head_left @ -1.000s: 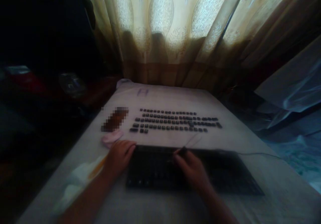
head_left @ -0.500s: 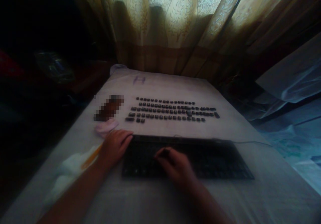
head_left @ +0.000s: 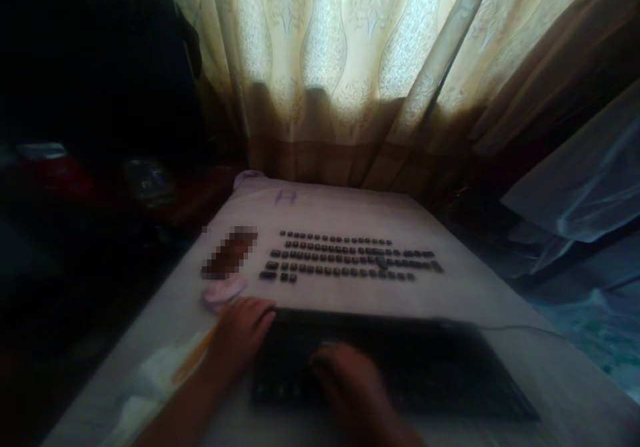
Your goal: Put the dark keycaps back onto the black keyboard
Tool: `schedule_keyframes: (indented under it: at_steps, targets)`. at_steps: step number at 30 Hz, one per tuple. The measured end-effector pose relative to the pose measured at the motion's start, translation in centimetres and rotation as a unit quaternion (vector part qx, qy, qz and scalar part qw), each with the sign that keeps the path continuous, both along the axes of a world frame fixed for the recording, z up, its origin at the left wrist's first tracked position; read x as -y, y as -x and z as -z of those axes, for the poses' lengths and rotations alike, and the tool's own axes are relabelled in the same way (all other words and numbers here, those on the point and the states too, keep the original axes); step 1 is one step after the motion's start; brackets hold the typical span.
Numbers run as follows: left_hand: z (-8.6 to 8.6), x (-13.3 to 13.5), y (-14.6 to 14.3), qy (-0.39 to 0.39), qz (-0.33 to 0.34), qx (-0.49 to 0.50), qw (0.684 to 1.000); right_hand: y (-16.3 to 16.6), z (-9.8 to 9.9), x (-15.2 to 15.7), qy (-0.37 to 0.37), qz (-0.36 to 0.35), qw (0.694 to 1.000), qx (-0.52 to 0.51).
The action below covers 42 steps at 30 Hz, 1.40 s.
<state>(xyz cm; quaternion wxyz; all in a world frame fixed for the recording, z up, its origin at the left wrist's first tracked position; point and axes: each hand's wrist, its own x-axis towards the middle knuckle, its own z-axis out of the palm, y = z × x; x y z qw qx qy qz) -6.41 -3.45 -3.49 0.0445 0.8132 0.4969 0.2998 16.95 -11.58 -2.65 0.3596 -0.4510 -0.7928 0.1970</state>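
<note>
A black keyboard (head_left: 440,367) lies across the near part of the cloth-covered table. At its far left corner, my left hand (head_left: 243,330) grips the edge, thumb against the frame. My right hand (head_left: 347,377) is over the left-middle of the keyboard, fingers curled and pinched together. Blur and darkness hide whatever is between those fingertips. Beyond the keyboard, loose black keycaps (head_left: 338,259) are laid out in several rows on the pale cloth.
Left of the keycaps lie a pixelated brown object (head_left: 230,253) and a pink cloth (head_left: 224,292). A yellow-orange strip (head_left: 193,359) and white crumpled material (head_left: 155,370) sit beside my left forearm. The keyboard's cable (head_left: 520,328) runs right. A patterned curtain (head_left: 325,113) hangs behind.
The view has tilted up, so everything appears lower. My left hand stays at the keyboard corner. My right hand remains over the keyboard, now with its fingertips turned down more.
</note>
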Motion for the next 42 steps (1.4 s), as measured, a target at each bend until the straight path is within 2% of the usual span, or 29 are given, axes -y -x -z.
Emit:
schedule_keyframes:
  at_steps: [4,10,13,19,24,31,34,38,42]
  targets:
    - [0.1,0.0,0.0,0.003,-0.002,-0.004,1.000,0.3,0.5,-0.2,0.012,-0.031,0.999,-0.013]
    - [-0.2,0.1,0.0,-0.004,-0.001,-0.009,1.000,0.8,0.3,-0.3,0.091,-0.001,0.996,-0.010]
    - [-0.3,0.1,-0.1,-0.003,0.002,-0.010,1.000,0.9,0.4,-0.4,0.103,0.013,0.995,-0.003]
    - [-0.2,0.1,-0.2,0.015,0.001,-0.007,1.000,0.5,-0.3,-0.3,0.123,0.001,0.990,-0.072]
    - [-0.1,0.1,-0.3,0.026,0.004,-0.009,1.000,0.2,-0.7,-0.4,0.210,0.034,0.954,-0.211]
    - [-0.9,0.7,-0.8,-0.014,-0.004,-0.002,1.000,-0.1,-1.0,-0.9,0.250,0.049,0.898,-0.359]
    - [-1.8,2.3,-2.0,-0.032,0.035,0.023,0.999,-0.2,-1.5,-0.8,0.245,0.043,0.895,-0.371]
    - [-2.4,4.7,-4.1,0.031,0.139,0.046,0.989,-0.1,-1.7,-0.4,0.226,0.029,0.909,-0.348]
    - [-2.7,5.4,-5.0,0.083,0.152,0.068,0.982,0.0,-1.8,0.0,0.215,0.005,0.920,-0.328]
